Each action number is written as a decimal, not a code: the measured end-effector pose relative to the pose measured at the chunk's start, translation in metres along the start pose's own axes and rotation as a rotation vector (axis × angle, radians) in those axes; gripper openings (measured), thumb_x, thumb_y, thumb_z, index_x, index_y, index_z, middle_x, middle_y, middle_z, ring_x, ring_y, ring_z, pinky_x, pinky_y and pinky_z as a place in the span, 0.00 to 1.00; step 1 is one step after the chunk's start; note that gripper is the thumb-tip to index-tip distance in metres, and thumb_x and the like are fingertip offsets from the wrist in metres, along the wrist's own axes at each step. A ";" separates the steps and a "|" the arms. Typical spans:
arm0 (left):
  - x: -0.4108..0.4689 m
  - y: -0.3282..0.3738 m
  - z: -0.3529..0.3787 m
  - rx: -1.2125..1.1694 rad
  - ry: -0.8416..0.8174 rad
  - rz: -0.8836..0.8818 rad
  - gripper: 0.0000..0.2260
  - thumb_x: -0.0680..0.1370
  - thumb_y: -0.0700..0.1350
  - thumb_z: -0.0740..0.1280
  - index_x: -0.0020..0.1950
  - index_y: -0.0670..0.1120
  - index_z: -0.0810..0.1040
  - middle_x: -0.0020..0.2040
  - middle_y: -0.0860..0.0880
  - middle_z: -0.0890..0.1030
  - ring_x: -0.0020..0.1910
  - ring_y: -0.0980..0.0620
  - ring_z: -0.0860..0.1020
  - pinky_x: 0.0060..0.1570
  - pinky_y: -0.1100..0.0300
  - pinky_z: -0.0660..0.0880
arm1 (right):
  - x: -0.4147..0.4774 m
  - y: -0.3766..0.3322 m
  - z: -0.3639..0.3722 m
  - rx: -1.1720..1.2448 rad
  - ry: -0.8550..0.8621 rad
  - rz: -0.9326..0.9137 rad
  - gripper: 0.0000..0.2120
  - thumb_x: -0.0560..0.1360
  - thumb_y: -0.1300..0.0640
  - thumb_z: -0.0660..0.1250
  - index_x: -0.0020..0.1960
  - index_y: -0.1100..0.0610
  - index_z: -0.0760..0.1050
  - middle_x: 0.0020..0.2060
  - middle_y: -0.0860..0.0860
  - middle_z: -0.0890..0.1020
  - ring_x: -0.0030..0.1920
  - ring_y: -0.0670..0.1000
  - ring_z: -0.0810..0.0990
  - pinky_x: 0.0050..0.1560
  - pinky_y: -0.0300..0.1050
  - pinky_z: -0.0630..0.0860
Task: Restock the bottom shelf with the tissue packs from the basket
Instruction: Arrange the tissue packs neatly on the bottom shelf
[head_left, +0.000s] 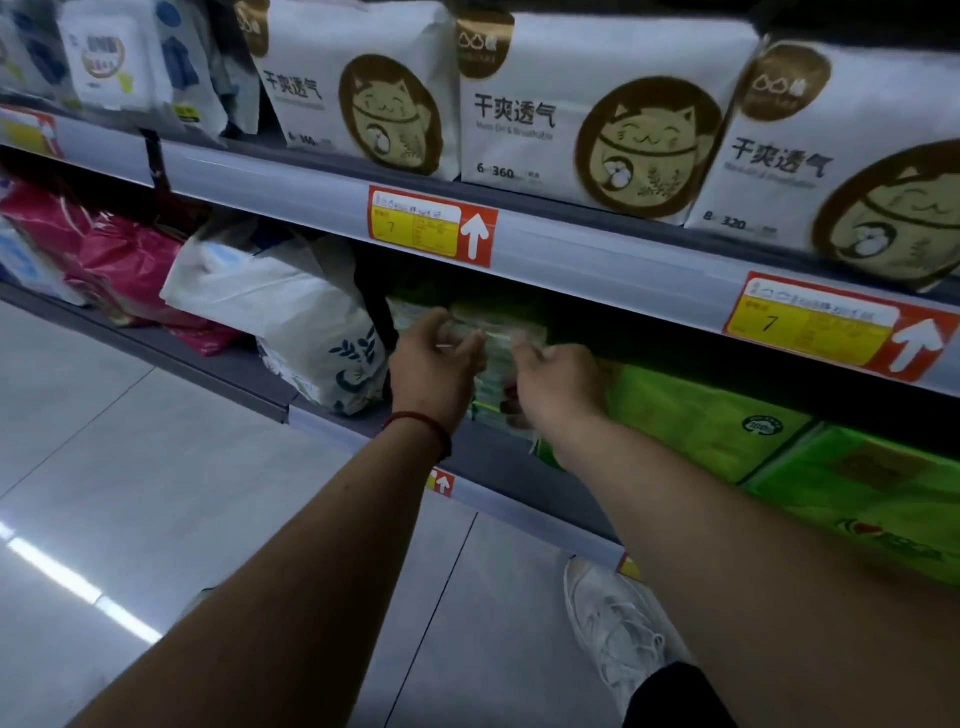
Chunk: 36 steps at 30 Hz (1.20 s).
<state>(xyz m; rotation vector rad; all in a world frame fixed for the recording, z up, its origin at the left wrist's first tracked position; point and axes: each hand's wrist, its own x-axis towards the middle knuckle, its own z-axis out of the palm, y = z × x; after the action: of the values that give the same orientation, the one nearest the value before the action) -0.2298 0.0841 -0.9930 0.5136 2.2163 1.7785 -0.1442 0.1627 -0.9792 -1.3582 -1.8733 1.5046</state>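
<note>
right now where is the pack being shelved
Head view, centre: the tissue pack is at the bottom shelf, between the white bag and the green packs.

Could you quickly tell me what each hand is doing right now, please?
Left hand: curled, pinching the pale green plastic-wrapped tissue pack.
Right hand: curled, gripping the same pack.

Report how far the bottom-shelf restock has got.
Done: green packs already lie on the bottom shelf, right of the hands. In hand: left hand and right hand grip a tissue pack in the gap beside them. Left: unknown; the basket is out of view.
</note>
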 end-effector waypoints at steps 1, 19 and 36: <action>0.004 0.001 0.008 0.002 0.004 0.002 0.16 0.72 0.46 0.74 0.49 0.35 0.76 0.32 0.56 0.77 0.44 0.38 0.83 0.52 0.45 0.82 | 0.004 -0.002 0.000 0.005 0.011 -0.011 0.21 0.81 0.48 0.65 0.36 0.61 0.78 0.33 0.60 0.82 0.35 0.61 0.83 0.43 0.58 0.83; -0.092 0.051 -0.068 0.881 -0.179 0.232 0.22 0.78 0.52 0.69 0.72 0.51 0.73 0.65 0.44 0.78 0.61 0.41 0.78 0.58 0.45 0.78 | -0.076 -0.018 -0.079 -0.694 -0.261 -0.472 0.25 0.77 0.56 0.70 0.72 0.56 0.68 0.64 0.58 0.76 0.65 0.60 0.75 0.63 0.53 0.76; -0.266 0.230 -0.044 1.111 -0.288 0.527 0.32 0.76 0.62 0.68 0.75 0.49 0.66 0.68 0.43 0.74 0.63 0.39 0.76 0.60 0.46 0.76 | -0.245 -0.058 -0.293 -0.885 -0.005 -0.589 0.36 0.80 0.44 0.68 0.80 0.55 0.57 0.76 0.56 0.66 0.72 0.61 0.68 0.69 0.57 0.71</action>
<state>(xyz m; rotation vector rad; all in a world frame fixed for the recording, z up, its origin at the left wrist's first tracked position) 0.0190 -0.0233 -0.7652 1.5380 2.8043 0.3382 0.1686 0.1128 -0.7583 -0.9060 -2.7548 0.3772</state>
